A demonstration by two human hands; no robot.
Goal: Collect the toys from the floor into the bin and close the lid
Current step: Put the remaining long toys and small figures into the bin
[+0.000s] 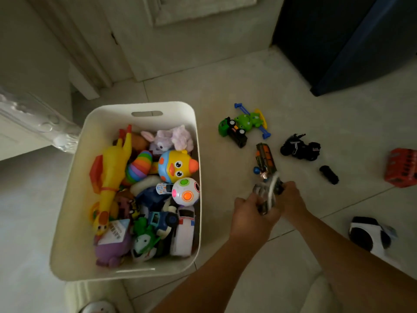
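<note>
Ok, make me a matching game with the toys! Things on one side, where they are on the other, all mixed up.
Things:
1. yellow rubber chicken
2. green frog toy
3. long orange toy
4. red bus

Places:
A. on the floor, cut off by the picture's right edge
B. gripped by the left hand and right hand
C. inside the white bin
D. on the floor beside the green truck

Pairs: 1-C, 2-D, 3-B, 4-A
</note>
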